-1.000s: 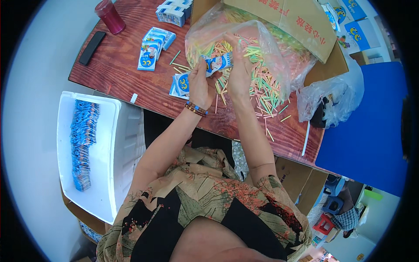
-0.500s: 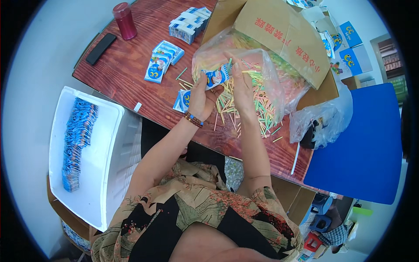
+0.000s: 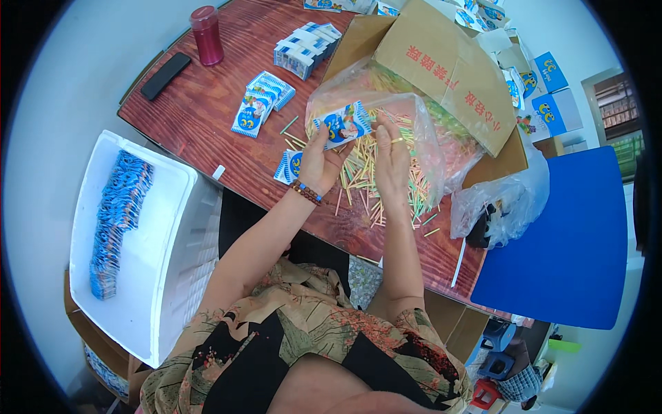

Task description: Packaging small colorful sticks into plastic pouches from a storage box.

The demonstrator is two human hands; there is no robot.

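Note:
My left hand, with a beaded bracelet at the wrist, grips a small blue-and-white packet by its left end. Close to the packet's right end is my right hand, fingers loosely stretched, with nothing visible held in it; a yellow band shows on one finger. Beneath and around both hands lies a loose heap of thin pastel sticks, spilling from a clear plastic bag. Beside my left wrist, more packets lie on the table. Another small stack of packets is farther off to the left.
An open cardboard box stands behind the heap on the red-brown wooden table. Left of the table is a white bin with rows of packets. A bundled stack, pink tumbler, black phone-like object and blue panel surround the workspace.
The packet has turned so that more of its printed face shows. My right hand has lowered slightly and its fingers have bent from their upright position. The whole view has shifted a little.

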